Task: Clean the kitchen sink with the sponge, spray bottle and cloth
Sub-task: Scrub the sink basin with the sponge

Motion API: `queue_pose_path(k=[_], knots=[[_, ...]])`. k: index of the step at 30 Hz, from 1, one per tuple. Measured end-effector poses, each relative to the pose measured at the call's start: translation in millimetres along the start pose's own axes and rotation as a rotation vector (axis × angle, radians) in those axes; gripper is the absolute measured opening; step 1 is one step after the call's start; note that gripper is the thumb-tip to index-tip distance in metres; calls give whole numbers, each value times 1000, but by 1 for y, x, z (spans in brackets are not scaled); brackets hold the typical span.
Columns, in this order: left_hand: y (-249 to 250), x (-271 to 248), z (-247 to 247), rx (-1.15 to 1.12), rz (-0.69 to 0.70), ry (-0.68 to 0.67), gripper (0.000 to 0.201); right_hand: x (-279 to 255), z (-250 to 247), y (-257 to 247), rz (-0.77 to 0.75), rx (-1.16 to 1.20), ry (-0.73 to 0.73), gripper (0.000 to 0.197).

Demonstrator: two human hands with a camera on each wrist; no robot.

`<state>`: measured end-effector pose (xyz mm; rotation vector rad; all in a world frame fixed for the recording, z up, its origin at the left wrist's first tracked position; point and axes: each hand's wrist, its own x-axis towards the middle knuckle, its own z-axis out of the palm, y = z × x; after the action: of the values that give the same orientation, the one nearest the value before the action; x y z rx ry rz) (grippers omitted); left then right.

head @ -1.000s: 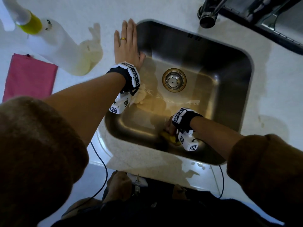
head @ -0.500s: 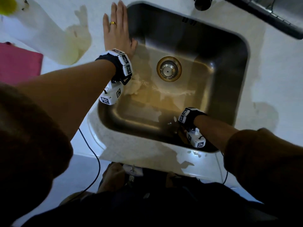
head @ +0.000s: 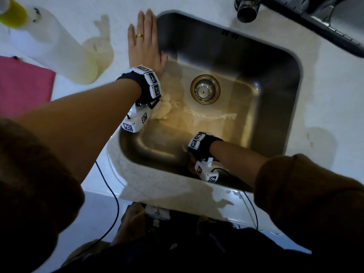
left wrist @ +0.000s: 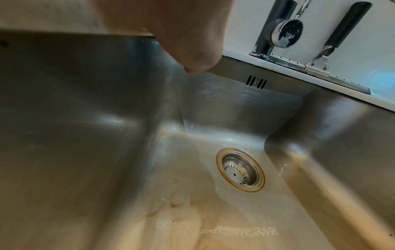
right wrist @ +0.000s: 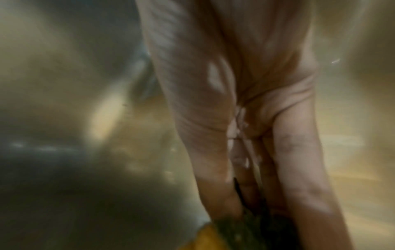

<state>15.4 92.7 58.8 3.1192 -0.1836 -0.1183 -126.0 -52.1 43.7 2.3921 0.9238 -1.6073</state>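
White tabletop [head: 325,99] surrounds a steel sink [head: 279,62], its basin wet and streaked with pale foam around the drain strainer [head: 205,89]. At the far edge, a dark tap [head: 246,11] hangs over the rim, and a squeegee with a dark handle [left wrist: 346,28] leans against the wall behind it. On the tabletop left of the sink stands a white spray bottle [head: 51,46] with a yellow-green collar, and a pink cloth [head: 23,85] lies flat just beside it, partly hidden by the left forearm.

The left hand [head: 142,44] lies flat with straight fingers on the tabletop at the sink's left rim, a gold ring [head: 139,35] on one finger; it holds nothing. The right hand [head: 192,164] is low inside the basin against the near wall, mostly hidden in the head view by its wristband and the white wrist camera.

The right wrist view, though blurred, shows what the head view cannot: the fingers [right wrist: 299,160] point down and close around a yellow sponge [right wrist: 211,236] with a green scouring face, pressed near the sink floor. The left wrist view shows only the heel of the left hand [left wrist: 181,33] over the rim, plus the overflow slots [left wrist: 256,82] on the back wall and the foam trail on the floor. Cables run down from both wrists past the near edge.
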Motion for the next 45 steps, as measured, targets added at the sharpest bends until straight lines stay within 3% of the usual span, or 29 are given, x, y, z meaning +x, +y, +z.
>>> queue_pose_path(k=[2, 3, 4, 6, 11, 15, 18, 21, 23, 31, 35, 37, 39, 43, 45], knots=[[1, 3, -2, -39, -9, -18, 69, -53, -42, -28, -11, 16, -51, 37], [1, 2, -2, -40, -8, -24, 69, -80, -64, -48, -53, -31, -42, 18], [1, 2, -2, -34, -8, -22, 69, -71, -68, -51, -91, -7, 43, 18], [1, 2, -2, -23, -14, -20, 69, -37, -50, -41, 17, 21, 90, 51], [2, 3, -1, -13, -25, -16, 69, 36, -24, -40, -90, 124, -74, 33], [1, 4, 0, -16, -25, -31, 70, 75, -34, -57, -96, 459, -111, 36], [2, 2, 0, -12, -22, -22, 69, 78, -39, -55, -88, 736, -30, 35], [3, 1, -1, -18, -24, -12, 68, 75, -34, -43, -108, 990, -70, 37], [2, 1, -3, -40, -22, -26, 69, 71, -30, -39, -102, 1335, -93, 38], [0, 3, -9, -103, 13, -69, 64, 15, -31, 46, -34, 1928, 175, 48], [14, 1, -6, -169, 161, 62, 57, -6, -38, 82, 128, 2163, 308, 38], [28, -1, -3, -262, 231, -21, 57, -14, -42, 93, 133, 2227, 356, 32], [43, -6, 4, -361, 211, -186, 54, -18, -45, 101, 129, 2252, 390, 39], [77, -22, 3, -808, -66, -575, 36, -24, -48, 114, 60, 2330, 485, 43], [91, -27, 2, -1084, -198, -669, 36, -28, -47, 117, 20, 2337, 531, 42]])
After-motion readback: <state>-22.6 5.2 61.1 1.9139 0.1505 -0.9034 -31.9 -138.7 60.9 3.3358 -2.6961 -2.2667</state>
